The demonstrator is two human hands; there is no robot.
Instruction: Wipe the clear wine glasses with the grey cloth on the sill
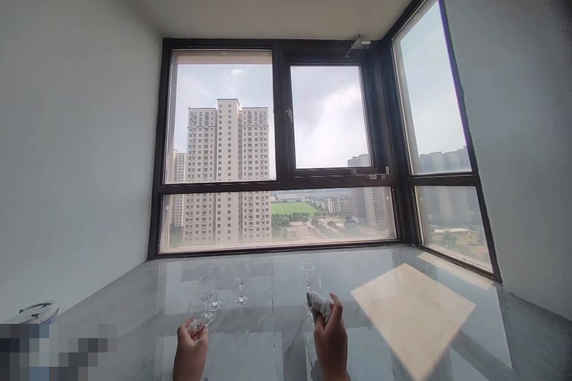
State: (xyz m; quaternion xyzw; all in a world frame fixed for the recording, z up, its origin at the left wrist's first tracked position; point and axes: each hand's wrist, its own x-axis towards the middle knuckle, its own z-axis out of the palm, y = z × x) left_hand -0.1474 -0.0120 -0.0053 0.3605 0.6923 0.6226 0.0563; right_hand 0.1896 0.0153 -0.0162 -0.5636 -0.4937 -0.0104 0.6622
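Observation:
My left hand [192,345] is closed in a pinch on a clear stemmed glass [197,308], low on the glossy grey sill. The glass is so transparent that its outline blends with the ones behind it. Two other stemmed glasses, one of them [242,277] a little apart to the right, stand upright just beyond. My right hand [331,339] grips a bunched light grey cloth [319,305] between thumb and fingers. Directly behind the cloth is another stemmed glass [307,274], its lower part partly hidden; whether the cloth touches it I cannot tell.
The marble-patterned sill [241,351] runs up to a dark-framed window [280,113] with a side pane on the right. A bright patch of sunlight [415,315] lies right of my right hand. At the far left edge sits a white round object [39,311], partly blurred out.

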